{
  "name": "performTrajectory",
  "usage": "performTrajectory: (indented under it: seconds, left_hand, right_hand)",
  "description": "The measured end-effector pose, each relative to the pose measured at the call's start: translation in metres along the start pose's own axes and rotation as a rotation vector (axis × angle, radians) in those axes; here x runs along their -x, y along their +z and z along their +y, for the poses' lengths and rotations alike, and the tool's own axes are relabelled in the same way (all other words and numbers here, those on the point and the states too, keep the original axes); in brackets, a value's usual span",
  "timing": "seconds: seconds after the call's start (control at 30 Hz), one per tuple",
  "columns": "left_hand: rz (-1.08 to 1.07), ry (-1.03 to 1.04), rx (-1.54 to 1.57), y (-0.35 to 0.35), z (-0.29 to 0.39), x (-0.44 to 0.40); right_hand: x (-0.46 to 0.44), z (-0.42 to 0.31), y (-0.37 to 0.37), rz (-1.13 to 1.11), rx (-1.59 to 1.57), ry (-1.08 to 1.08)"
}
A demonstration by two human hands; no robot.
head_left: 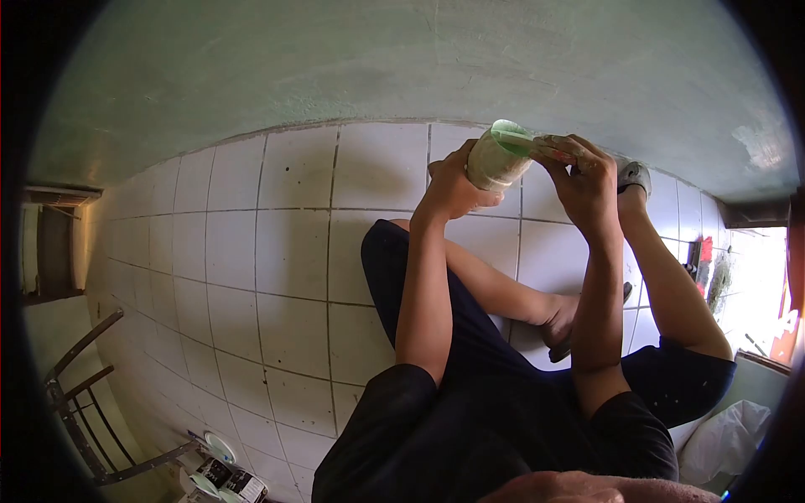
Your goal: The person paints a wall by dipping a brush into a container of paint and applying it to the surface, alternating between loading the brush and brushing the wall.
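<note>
Container (493,166), pale with green inside its mouth, sits in the upper part of the frame, right of centre, tilted a little in your grasp. Your left hand (463,191) wraps it from the left and below, with your forearm rising nearly straight from the lower centre. Your right hand (587,172) meets the rim from the right, wrist bent, fingers reaching left; whether they pinch the pale strip (513,141) at the mouth, you can't quite tell. White floor tiles (293,251) spread behind, and a green wall (377,59) spans the top.
</note>
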State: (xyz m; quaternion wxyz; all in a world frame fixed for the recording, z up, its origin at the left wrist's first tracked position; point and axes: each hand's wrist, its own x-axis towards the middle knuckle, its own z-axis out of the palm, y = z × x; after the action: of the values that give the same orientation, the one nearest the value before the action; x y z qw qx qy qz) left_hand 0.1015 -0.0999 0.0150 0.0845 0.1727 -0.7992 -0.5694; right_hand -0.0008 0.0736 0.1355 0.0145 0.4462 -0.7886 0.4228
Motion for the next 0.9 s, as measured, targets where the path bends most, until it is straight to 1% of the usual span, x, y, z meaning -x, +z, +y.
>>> performTrajectory:
  seconds: [0.2, 0.3, 0.37, 0.4, 0.5, 0.57, 0.6, 0.77, 0.9]
  left_hand:
    - [0.044, 0.051, 0.105, 0.000, -0.017, -0.004]
    - [0.055, 0.062, 0.055, -0.002, -0.015, -0.001]
    - [0.042, 0.051, 0.006, -0.005, -0.014, -0.001]
    - [0.039, 0.052, 0.007, -0.006, -0.013, 0.000]
    - [0.052, 0.053, 0.025, -0.005, -0.012, 0.002]
    - [0.044, 0.068, 0.127, -0.003, -0.013, 0.001]
    - [0.040, 0.068, 0.128, -0.003, -0.013, 0.002]
    - [0.047, 0.052, 0.213, -0.004, -0.012, 0.003]
    - [0.036, 0.039, 0.188, -0.004, -0.011, 0.002]
  right_hand:
    - [-0.003, -0.006, 0.010, 0.051, 0.044, -0.060]
    - [-0.002, -0.008, 0.005, 0.026, 0.021, 0.011]
    - [0.000, -0.003, 0.004, -0.003, -0.059, 0.117]
    - [0.001, -0.003, 0.003, -0.002, -0.058, 0.119]
    - [0.001, -0.003, 0.005, 0.013, -0.088, 0.070]
    - [0.002, -0.004, 0.009, 0.035, 0.002, -0.033]
    - [0.002, -0.006, 0.010, 0.056, -0.016, -0.072]
    - [0.005, -0.006, 0.011, 0.066, 0.008, -0.093]
    - [0.007, 0.003, 0.013, 0.070, 0.000, -0.120]
